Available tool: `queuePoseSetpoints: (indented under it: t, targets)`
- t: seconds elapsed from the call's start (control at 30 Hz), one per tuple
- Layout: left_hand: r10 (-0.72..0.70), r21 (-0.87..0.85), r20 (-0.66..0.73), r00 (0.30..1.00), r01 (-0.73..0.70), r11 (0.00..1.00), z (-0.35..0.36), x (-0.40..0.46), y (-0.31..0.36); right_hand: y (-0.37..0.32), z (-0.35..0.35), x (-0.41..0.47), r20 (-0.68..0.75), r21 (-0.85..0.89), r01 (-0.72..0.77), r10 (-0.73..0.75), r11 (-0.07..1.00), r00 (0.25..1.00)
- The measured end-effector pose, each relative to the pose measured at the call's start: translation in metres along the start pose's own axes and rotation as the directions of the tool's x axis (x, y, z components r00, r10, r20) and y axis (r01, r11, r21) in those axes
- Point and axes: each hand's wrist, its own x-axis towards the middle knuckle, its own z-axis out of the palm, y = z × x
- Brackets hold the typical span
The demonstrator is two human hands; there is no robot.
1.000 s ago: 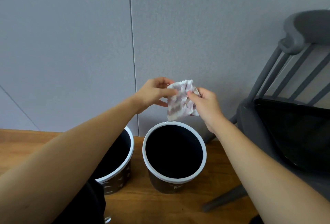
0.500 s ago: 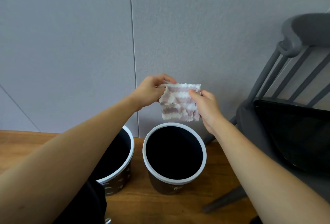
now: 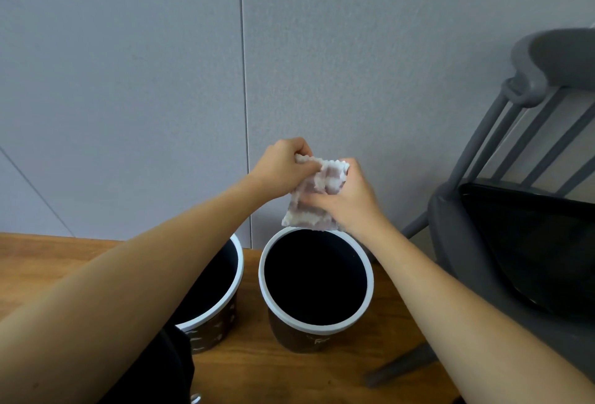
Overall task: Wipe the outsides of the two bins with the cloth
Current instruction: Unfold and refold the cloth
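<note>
The chair (image 3: 502, 242) stands at the right, beside the wooden floor (image 3: 64, 262) that carries both bins against the grey wall (image 3: 128, 81).

The right bin (image 3: 317, 328) stands upright near the wall, white rim up, its dark outer wall showing only at the front. The left bin (image 3: 225, 323) stands just beside it, partly hidden by your left forearm. Judge both to be light, rigid and easily pushed across the floor: steady each one at the rim with one hand while you wipe.

The cloth (image 3: 317, 197) hangs in the air above the far rim of the right bin, touching neither bin. It is soft, limp and light, and it will bunch. Gather it into a pad in one palm.

Your left hand (image 3: 283, 167) pinches the cloth's upper left corner. Your right hand (image 3: 346, 200) grips its right edge, fingers curled over the fabric.
</note>
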Motion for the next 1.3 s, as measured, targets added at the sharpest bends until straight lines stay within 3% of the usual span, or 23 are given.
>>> queuePoseSetpoints:
  t: [0.07,0.13,0.3,0.47,0.6,0.67,0.77,0.83,0.93,1.07,1.13,1.3]
  targets:
    - [-0.003,-0.041,0.043,0.999,0.005,0.999,-0.003,0.0,0.0,0.004,-0.002,0.005,-0.049,-0.017,-0.004,0.004,1.0,0.999]
    - [-0.009,-0.098,0.1,0.995,0.019,0.995,-0.009,0.0,-0.003,0.007,-0.009,0.009,-0.061,0.094,-0.027,0.033,0.995,0.998]
    - [-0.003,-0.264,0.186,0.983,0.053,0.963,-0.023,0.002,-0.016,0.01,-0.019,0.01,0.039,0.293,-0.1,0.093,0.951,0.995]
    - [-0.007,-0.067,0.027,1.0,0.009,0.998,-0.014,0.003,-0.018,0.007,-0.021,0.007,0.126,0.378,-0.1,0.055,0.92,0.99]
    - [0.168,0.263,-0.137,0.976,-0.127,0.956,-0.001,-0.004,-0.009,0.005,-0.019,0.006,0.111,0.399,-0.103,0.064,0.911,0.992]
    - [0.207,0.314,-0.173,0.963,-0.145,0.938,0.006,-0.008,0.0,0.004,-0.019,0.005,0.098,0.422,-0.102,0.066,0.901,0.993]
    - [0.122,0.135,0.001,0.992,-0.121,0.983,0.015,-0.014,0.007,0.002,-0.02,0.004,0.095,0.486,-0.112,0.076,0.867,0.993]
    - [0.11,0.141,0.121,0.987,-0.127,0.982,0.02,-0.02,0.009,0.002,-0.022,0.005,0.106,0.495,-0.115,0.071,0.862,0.992]
    - [0.089,0.141,0.17,0.981,-0.113,0.984,0.024,-0.021,0.008,0.001,-0.021,0.003,0.096,0.494,-0.107,0.068,0.863,0.993]
    - [0.042,-0.159,0.222,0.974,-0.006,0.987,0.013,-0.013,0.005,-0.001,-0.024,0.004,0.038,0.459,-0.107,0.101,0.882,0.994]
    - [0.013,-0.252,0.209,0.978,0.041,0.967,0.005,-0.009,0.001,0.0,-0.027,0.006,0.009,0.445,-0.124,0.134,0.887,0.991]
    - [-0.111,-0.242,-0.031,0.993,0.101,0.965,-0.023,0.007,-0.015,0.005,-0.036,0.013,-0.06,0.41,-0.122,0.161,0.904,0.985]
